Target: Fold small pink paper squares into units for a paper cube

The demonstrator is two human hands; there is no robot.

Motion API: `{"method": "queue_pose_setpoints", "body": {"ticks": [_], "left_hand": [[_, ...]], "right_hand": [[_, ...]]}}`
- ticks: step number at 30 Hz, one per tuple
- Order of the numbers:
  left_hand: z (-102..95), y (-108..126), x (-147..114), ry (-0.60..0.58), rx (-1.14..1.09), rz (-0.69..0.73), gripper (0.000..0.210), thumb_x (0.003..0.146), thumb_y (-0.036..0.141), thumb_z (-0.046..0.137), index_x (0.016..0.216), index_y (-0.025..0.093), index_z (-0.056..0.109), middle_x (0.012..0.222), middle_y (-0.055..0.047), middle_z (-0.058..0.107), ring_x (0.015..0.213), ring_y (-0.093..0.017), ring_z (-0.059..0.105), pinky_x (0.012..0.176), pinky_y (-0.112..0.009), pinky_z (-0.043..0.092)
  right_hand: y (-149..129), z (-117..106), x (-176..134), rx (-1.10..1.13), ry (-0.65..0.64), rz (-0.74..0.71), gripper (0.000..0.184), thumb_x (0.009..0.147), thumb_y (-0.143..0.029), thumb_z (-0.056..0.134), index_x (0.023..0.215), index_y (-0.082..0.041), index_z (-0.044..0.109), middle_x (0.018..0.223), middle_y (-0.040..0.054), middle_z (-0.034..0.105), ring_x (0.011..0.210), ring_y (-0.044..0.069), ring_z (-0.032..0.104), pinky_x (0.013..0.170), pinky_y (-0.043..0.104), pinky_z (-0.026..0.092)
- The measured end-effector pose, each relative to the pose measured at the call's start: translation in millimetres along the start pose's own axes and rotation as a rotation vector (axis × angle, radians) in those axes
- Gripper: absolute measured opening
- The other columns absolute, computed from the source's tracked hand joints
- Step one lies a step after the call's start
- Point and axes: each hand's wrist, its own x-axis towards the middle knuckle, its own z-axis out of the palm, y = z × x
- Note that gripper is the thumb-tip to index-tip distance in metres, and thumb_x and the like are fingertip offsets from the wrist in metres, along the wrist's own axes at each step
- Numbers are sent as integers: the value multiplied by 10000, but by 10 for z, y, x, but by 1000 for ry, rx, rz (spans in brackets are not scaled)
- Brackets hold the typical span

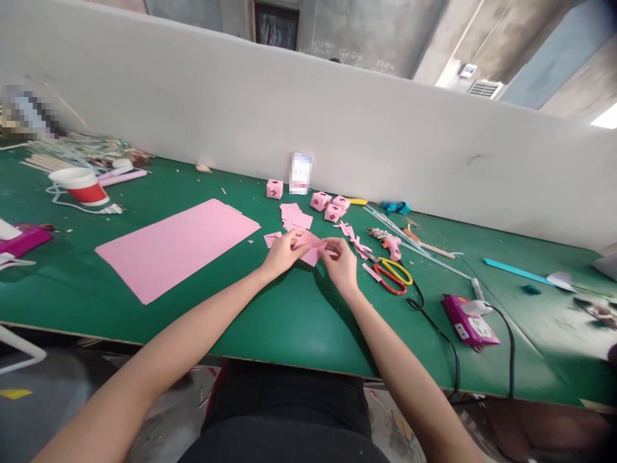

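Note:
Between my two hands, a little above the green table, is a small folded piece of pink paper [311, 256]. My left hand [283, 252] pinches its left side. At its right side the fingers of my right hand [339, 262] are closed on the paper. Just beyond my hands lie several pink paper squares [299, 220]. Further back stand several pink paper polyhedra with cut-out openings, among them one pink polyhedron [274, 188] set apart on the left. Narrow pink paper strips [354, 241] lie scattered to the right of my right hand.
A large pink sheet [178, 251] lies left. Scissors [393, 276] with red and yellow handles and a pink glue gun [391, 244] lie right, with a cord running to a magenta box [470, 321]. A paper cup [80, 186] stands far left. A white partition [216, 109] borders the back.

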Motion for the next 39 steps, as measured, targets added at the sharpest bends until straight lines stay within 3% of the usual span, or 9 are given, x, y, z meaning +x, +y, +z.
{"method": "queue_pose_setpoints", "body": {"ticks": [3,7,17,21,25,31,35,39], "left_hand": [[1,19,-13,-7,27,30,352,851,357,716,1137,169,637,978,-69,734,1002,-253,709,840,-336,551],[19,13,-22,12,50,27,376,835,381,730,1144,188,638,1034,-76,734,1052,-271,698,861,-351,548],[20,35,-15,42,89,10,287,840,310,689,1098,194,645,1051,-74,745,998,-251,709,875,-353,546],[12,26,-6,57,89,14,279,873,287,647,1139,205,622,1094,-86,743,1015,-255,714,890,-365,550],[30,-3,6,62,54,30,296,889,243,621,1181,209,592,1220,-113,712,1155,-276,677,976,-407,530],[55,0,1,53,-34,16,310,884,296,654,1170,196,590,1247,-123,693,1164,-285,668,980,-406,525],[66,17,-18,-1,-140,30,338,875,341,672,1163,193,576,1093,-104,725,989,-257,717,828,-362,571],[74,30,-27,-62,-242,45,356,869,308,659,1183,188,543,904,-49,718,721,-184,703,636,-294,562]], "right_hand": [[-32,4,-16,-49,50,-14,205,810,-387,630,936,-226,643,879,52,727,813,218,687,735,363,568],[-60,11,-39,-140,76,-21,214,819,-426,631,909,-233,651,818,36,706,695,198,633,685,357,546],[-116,69,-96,-60,-11,-58,277,847,-508,659,880,-234,629,853,54,757,761,225,712,744,378,572],[-151,68,-119,-55,-45,-80,348,928,-563,550,917,-235,667,882,66,760,816,232,723,748,371,573],[-124,69,-97,172,-70,0,459,974,-614,420,970,-225,664,892,71,742,813,215,717,693,347,572],[-47,63,-25,446,-67,212,437,765,-609,744,964,-223,689,827,18,685,756,171,675,626,278,558],[-35,68,-12,582,-148,329,464,646,-584,853,915,-233,713,851,7,701,746,153,660,646,267,552],[-56,80,-23,586,-274,355,461,686,-592,834,968,-237,750,865,18,726,763,155,671,670,260,535]]}}
